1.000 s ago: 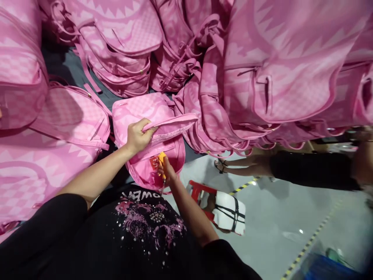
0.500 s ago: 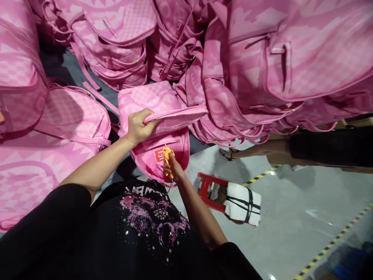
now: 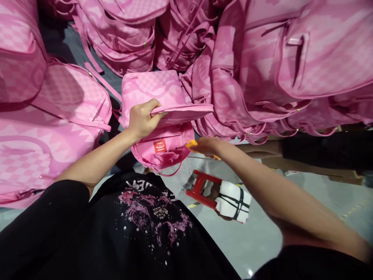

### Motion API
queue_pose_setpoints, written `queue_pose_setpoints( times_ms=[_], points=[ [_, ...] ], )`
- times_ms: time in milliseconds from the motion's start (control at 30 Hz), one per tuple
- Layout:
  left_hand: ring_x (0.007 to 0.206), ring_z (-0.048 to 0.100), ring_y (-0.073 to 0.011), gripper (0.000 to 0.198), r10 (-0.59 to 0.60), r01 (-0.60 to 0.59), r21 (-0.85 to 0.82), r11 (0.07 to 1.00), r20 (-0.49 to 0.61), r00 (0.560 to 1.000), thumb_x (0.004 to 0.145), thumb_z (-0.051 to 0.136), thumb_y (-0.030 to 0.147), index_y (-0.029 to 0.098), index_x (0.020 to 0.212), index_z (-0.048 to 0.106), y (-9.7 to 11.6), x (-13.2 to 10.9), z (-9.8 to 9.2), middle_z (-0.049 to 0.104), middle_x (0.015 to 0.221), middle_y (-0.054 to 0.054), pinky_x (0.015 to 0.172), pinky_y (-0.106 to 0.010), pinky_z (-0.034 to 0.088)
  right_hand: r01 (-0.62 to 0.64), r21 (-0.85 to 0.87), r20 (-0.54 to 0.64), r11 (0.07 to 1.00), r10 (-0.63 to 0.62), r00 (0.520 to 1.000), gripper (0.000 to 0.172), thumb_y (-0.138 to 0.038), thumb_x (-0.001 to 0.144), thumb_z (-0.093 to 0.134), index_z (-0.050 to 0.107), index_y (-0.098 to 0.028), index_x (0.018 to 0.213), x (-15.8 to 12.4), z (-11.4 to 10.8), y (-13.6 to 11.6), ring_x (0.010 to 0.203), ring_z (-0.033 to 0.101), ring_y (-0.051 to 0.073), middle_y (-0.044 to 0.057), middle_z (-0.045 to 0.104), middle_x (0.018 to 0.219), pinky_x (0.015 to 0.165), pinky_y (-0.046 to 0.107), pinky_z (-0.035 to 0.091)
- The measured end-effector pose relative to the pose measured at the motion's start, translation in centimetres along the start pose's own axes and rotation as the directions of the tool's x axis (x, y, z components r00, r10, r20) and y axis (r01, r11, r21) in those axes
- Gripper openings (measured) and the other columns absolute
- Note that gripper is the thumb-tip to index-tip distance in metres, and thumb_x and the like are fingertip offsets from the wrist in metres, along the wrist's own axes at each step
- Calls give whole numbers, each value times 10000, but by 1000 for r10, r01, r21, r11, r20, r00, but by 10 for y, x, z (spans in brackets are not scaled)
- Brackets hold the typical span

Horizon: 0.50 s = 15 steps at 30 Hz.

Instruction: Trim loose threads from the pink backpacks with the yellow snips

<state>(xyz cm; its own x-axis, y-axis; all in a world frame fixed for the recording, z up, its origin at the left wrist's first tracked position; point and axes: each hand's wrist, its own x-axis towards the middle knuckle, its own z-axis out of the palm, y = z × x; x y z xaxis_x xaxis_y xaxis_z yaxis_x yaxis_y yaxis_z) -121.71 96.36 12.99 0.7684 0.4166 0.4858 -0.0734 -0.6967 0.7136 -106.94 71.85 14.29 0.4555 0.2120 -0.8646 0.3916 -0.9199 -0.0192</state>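
Note:
A pink checkered backpack (image 3: 151, 91) lies at the table's near edge, its front flap lifted. My left hand (image 3: 142, 118) is closed on the edge of that flap and holds it up. Under the flap shows the pink lining with a small red label (image 3: 160, 146). My right hand (image 3: 205, 146) is just right of the bag's lower corner, closed on an orange-handled tool (image 3: 191, 145), likely thread snips; only its handle shows.
Pink backpacks are heaped all around: a tall pile (image 3: 291, 58) at right, more (image 3: 43, 116) at left. Below, a red stool with a white cushion (image 3: 221, 194) stands on the grey floor. Another person's arm in a black sleeve (image 3: 314, 151) reaches in from the right.
My right hand has pulled the orange tool away from the red label, out to the right of the bag. My left hand keeps the flap lifted. The view shifted slightly upward.

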Motion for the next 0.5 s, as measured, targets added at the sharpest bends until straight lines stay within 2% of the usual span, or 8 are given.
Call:
queue_pose_setpoints(
  times_ms=[33,67,133,233,300,400,433,500],
  points=[
    [631,565,-140,333,-25,25,12,1000,-34,999,909,584,511,201,801,640,1,-1,-2,605,646,3,580,-261,351,-1,-34,29,999,2,1000,460,-598,814,710,590,-177,671,-6,-6,3,408,510,156,14,484,467,457,288,417],
    [629,561,-138,324,-47,48,19,999,-67,997,912,586,499,201,799,642,2,-2,-3,602,640,5,580,-261,348,19,10,54,1000,-19,998,466,-613,801,717,587,-181,686,-12,-10,7,405,497,145,2,480,473,462,284,412],
    [621,553,-134,301,-76,80,31,996,-119,990,910,599,473,201,790,643,3,-4,-4,591,627,10,579,-259,341,110,274,40,955,-126,991,492,-666,806,680,544,-202,717,-20,-6,16,386,437,109,-34,455,482,452,259,386],
    [594,542,-128,258,-57,65,48,997,-156,986,896,603,413,195,761,635,9,-9,-1,581,618,14,573,-258,340,217,693,-111,687,-195,974,548,-758,869,496,437,-234,719,-14,18,27,363,310,81,-86,346,459,414,239,346],
    [574,535,-124,234,-14,24,55,998,-160,987,881,595,379,194,741,625,15,-14,2,587,620,16,568,-258,344,202,837,-118,509,-192,974,572,-778,906,362,397,-242,709,2,41,29,356,222,71,-108,258,443,401,230,327],
    [560,525,-119,226,12,-1,67,998,-152,988,873,586,369,197,730,618,22,-20,5,589,617,18,563,-257,348,167,918,-81,360,-242,967,598,-792,913,285,381,-242,699,27,68,26,361,143,58,-122,206,444,405,215,321],
    [556,521,-117,230,9,2,70,998,-153,988,872,589,373,196,728,617,23,-22,5,582,609,20,562,-255,345,182,920,-85,347,-276,957,602,-804,900,305,386,-241,701,32,72,27,360,144,56,-123,211,448,405,214,327],
    [543,503,-111,240,3,10,74,997,-171,985,866,604,383,193,719,614,26,-25,5,558,590,26,555,-252,333,257,886,-114,385,-357,927,603,-821,859,391,405,-240,701,32,75,36,352,197,60,-117,245,451,398,221,348]
  ],
)
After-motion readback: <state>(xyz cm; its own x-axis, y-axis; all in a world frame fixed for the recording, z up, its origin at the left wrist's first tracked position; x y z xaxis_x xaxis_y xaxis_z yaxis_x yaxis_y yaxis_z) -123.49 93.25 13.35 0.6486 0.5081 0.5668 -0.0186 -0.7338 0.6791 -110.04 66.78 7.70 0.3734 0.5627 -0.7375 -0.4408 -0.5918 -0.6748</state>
